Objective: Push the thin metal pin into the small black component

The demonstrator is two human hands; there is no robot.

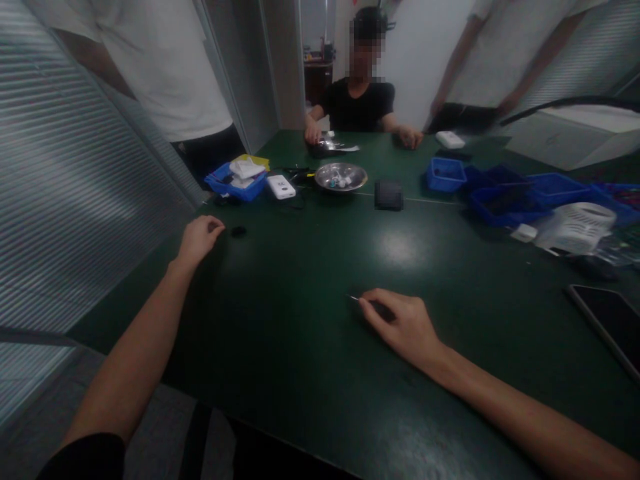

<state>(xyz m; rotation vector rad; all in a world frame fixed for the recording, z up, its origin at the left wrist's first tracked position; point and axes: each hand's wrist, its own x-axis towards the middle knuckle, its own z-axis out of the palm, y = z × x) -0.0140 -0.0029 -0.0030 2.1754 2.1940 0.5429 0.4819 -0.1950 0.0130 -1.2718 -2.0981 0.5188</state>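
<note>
Two bare hands are out over the green table point(280, 333). The right hand point(403, 320) has its thumb and pointing finger pinched on a thin shiny piece point(353, 297). That piece pokes out past the fingertips, toward the left. It is too small for me to say just what it is.

So that bit of picking up looks done. The thin piece is not joined to anything that I can see, so I would guess the work is not far along.

The right arm comes in low from the side, with the wrist close to the table top. The left arm reaches farther out, and its hand point(197, 239) is curled with the knuckles up. I cannot tell if its fingertips touch or if something is tucked between them.

Just beside the left hand, on its right, a small black thing point(239, 232) lies on the table with no fingers on it. Past that hand sit a white gadget point(281, 187) and a blue tray point(237, 191). Farther ahead of the right hand are a black square point(389, 195) and a metal bowl point(358, 176). Off to its right lies a phone point(607, 327).
</note>
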